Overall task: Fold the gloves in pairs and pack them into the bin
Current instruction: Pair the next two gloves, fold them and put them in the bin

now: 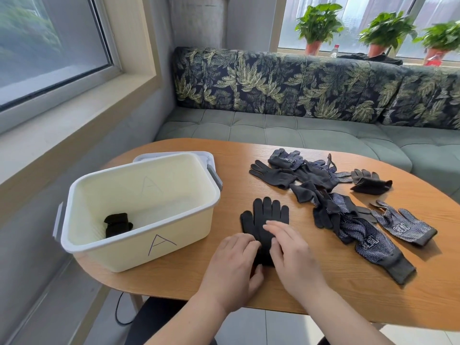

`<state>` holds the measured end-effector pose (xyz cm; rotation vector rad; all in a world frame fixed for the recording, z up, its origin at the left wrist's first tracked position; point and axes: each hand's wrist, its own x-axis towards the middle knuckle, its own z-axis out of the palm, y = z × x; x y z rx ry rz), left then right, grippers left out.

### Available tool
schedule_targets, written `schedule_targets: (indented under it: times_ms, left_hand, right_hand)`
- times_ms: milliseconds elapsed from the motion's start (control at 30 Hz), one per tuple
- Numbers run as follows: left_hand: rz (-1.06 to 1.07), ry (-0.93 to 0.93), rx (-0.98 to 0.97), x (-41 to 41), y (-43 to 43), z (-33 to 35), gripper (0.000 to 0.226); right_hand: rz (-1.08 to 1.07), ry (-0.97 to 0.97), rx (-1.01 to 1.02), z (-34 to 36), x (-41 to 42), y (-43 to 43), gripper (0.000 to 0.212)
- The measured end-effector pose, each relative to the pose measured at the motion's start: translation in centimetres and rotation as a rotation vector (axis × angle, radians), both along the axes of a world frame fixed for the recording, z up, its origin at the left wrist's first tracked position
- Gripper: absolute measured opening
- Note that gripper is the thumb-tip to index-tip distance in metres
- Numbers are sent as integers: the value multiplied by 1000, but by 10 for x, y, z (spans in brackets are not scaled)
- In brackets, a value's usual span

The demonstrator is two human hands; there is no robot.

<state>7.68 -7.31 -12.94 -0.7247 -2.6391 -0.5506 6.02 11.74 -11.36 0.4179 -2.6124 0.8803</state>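
A black glove (265,217) lies flat on the wooden table (249,282), fingers pointing away from me; I cannot tell if a second glove lies under it. My left hand (232,267) grips its cuff end, thumb tucked under the edge. My right hand (291,250) rests flat on the glove's palm with straight fingers. A cream bin (139,247) marked "A" stands to the left, with one folded black bundle (117,224) on its floor. Several loose black and blue-dotted gloves (331,195) are heaped at the right.
The bin's lid (209,158) lies behind the bin. A folded black glove (371,183) and a blue-dotted glove (403,224) lie apart at the far right. A sofa (298,130) runs behind the table. A cable (119,312) hangs below the table's near edge.
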Motion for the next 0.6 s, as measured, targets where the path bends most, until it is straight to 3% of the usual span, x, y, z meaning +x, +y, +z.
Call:
schedule_targets:
  times_ms: [167, 367, 600]
  left_hand:
    - [-9, 25, 17, -2, -1, -4, 20]
    - [-10, 1, 17, -4, -1, -3, 13]
    - [10, -18, 43, -2, 2, 2, 16]
  right_hand:
    - [-77, -306, 323, 9, -40, -7, 48]
    - [-142, -412, 507, 16, -60, -33, 64]
    - [-190, -439, 544, 0, -74, -44, 73]
